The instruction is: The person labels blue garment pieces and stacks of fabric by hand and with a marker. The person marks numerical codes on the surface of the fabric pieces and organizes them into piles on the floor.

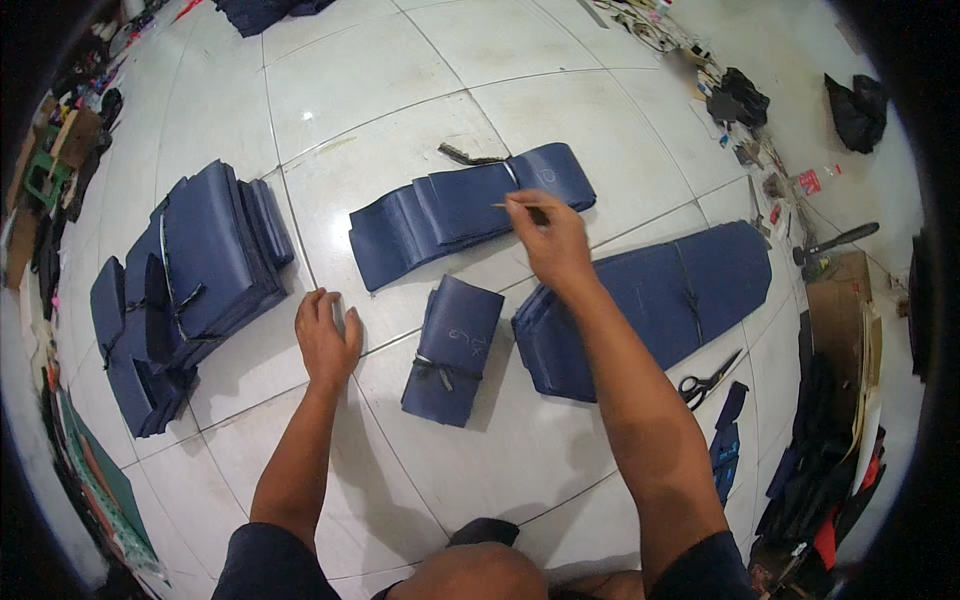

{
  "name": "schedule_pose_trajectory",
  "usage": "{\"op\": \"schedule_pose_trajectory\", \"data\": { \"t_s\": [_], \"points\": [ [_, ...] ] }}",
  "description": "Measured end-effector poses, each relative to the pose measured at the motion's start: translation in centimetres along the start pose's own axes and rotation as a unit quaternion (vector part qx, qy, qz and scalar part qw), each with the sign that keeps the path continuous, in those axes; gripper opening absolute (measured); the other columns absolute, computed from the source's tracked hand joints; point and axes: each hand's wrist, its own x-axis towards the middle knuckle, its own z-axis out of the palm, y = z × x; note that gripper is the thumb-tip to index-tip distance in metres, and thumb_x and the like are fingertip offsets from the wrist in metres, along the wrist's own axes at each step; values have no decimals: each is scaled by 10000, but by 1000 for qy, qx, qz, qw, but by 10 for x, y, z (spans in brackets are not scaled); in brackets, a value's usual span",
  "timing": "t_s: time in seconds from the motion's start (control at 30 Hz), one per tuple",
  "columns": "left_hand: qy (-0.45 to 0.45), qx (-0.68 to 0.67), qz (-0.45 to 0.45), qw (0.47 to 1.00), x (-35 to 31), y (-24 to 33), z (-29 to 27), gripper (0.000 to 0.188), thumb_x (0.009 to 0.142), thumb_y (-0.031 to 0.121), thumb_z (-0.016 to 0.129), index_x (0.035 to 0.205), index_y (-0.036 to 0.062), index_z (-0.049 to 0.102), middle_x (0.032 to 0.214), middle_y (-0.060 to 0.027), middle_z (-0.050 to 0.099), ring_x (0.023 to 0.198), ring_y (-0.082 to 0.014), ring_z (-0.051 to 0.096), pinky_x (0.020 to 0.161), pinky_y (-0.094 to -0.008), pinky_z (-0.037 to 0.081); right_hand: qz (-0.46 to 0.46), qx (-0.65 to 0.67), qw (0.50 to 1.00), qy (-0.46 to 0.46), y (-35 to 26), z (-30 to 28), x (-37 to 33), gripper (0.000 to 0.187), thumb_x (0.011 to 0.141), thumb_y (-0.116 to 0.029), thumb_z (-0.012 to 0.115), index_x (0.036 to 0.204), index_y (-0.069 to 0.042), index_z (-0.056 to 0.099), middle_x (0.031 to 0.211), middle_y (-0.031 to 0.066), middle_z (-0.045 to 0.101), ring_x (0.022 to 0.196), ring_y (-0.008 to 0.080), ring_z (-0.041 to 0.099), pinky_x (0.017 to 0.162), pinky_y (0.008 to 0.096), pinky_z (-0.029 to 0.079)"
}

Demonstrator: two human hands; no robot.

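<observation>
My right hand (550, 240) is closed in a pinch on a thin brownish stick (499, 205), over the long folded strip of dark blue fabric (410, 220). That strip has a narrow tie and a pale mark at its right end. My left hand (328, 338) rests on the tiled floor with its fingers out, holding nothing, between a large stack of tied blue bundles (210, 250) and a small tied bundle (455, 345) with pale marks. Partly behind my right forearm lies a long tapered blue stack (670, 300), bound with a dark cord.
Black-handled scissors (708, 380) lie on the floor right of the tapered stack. A dark scrap strip (468, 156) is beyond the folded strip. Clutter lines both sides, with a black bag (857, 112) and a hammer-like tool (838, 243) at right. More dark fabric (262, 14) sits at the far edge.
</observation>
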Motion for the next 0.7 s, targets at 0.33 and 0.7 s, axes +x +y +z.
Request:
{"op": "schedule_pose_trajectory", "data": {
  "t_s": [0.33, 0.7],
  "points": [
    [-17, 16, -15, 1000, 4, -4, -2, 378, 840, 172, 655, 1181, 19, 595, 1293, -217, 530, 1254, -388, 467, 1080, -489, 335, 18, -75, 995, -57, 37, 62, 46, 174, 925, -215, 647, 975, -49, 634, 875, 167, 711, 837, 304, 708, 746, 382, 535],
    [-26, 23, -16, 999, 5, -3, -3, 396, 840, 176, 658, 1198, 23, 585, 1309, -215, 522, 1272, -392, 451, 1082, -493, 335, 37, -25, 999, -21, 43, 60, 42, 154, 922, -199, 649, 945, -50, 623, 804, 164, 692, 755, 300, 697, 685, 391, 524]
  ]
}}
